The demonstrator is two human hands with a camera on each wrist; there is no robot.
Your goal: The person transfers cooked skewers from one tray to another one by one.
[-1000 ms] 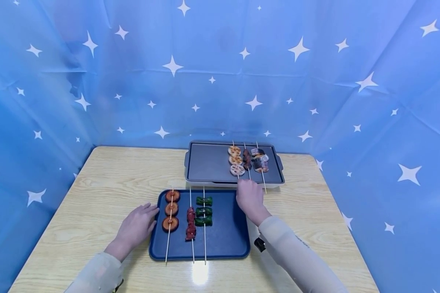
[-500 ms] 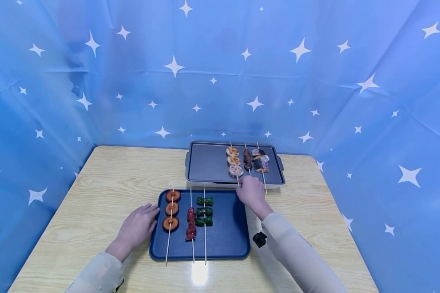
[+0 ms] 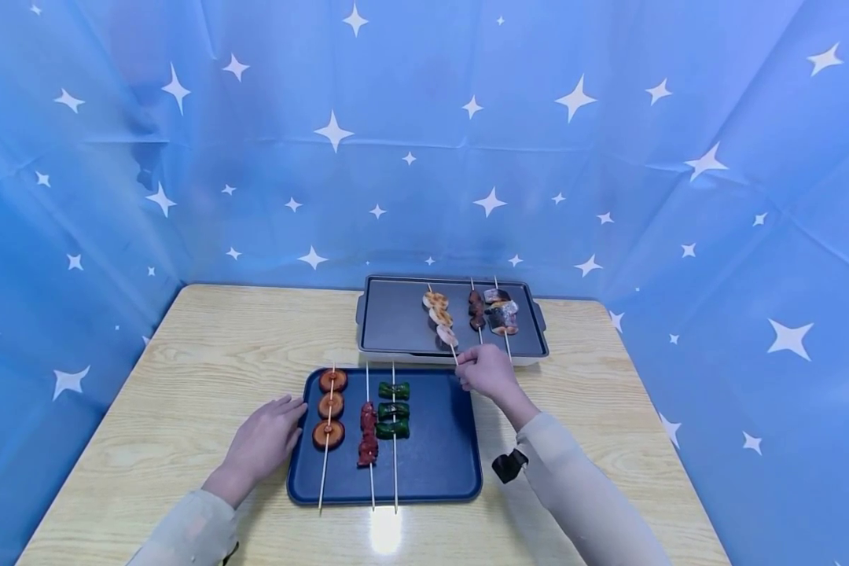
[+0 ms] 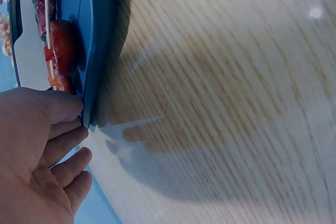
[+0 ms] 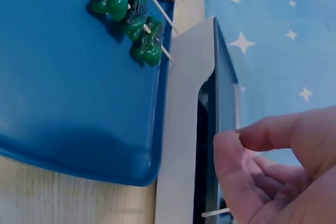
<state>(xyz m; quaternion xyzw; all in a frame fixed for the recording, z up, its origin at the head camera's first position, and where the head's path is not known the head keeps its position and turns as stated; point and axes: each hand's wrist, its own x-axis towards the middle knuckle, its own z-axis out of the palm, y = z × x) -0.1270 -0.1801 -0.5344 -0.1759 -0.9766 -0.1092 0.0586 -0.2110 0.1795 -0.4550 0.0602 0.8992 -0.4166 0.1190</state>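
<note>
My right hand (image 3: 491,373) pinches the lower end of the stick of a lotus root skewer (image 3: 439,316) between thumb and index finger. Its browned slices slant over the dark griddle (image 3: 396,314), tilted so that the lowest slice shows edge-on. In the right wrist view the held stick is mostly hidden behind the fingertips (image 5: 228,145). My left hand (image 3: 260,444) rests at the left rim of the blue tray (image 3: 442,472), fingers loosely extended. The left wrist view shows its thumb (image 4: 65,107) against that rim. A mushroom skewer (image 3: 330,405) lies just inside.
A dark meat skewer (image 3: 476,309) and a fish skewer (image 3: 502,314) lie on the griddle's right half. On the tray are a red meat skewer (image 3: 368,436) and a green pepper skewer (image 3: 394,409). A starry blue curtain (image 3: 424,196) hangs behind the wooden table (image 3: 573,440).
The lotus root skewer has shifted left across the griddle, away from the dark meat skewer, and turned on its side. My right hand has rotated slightly with it; my left hand stays put.
</note>
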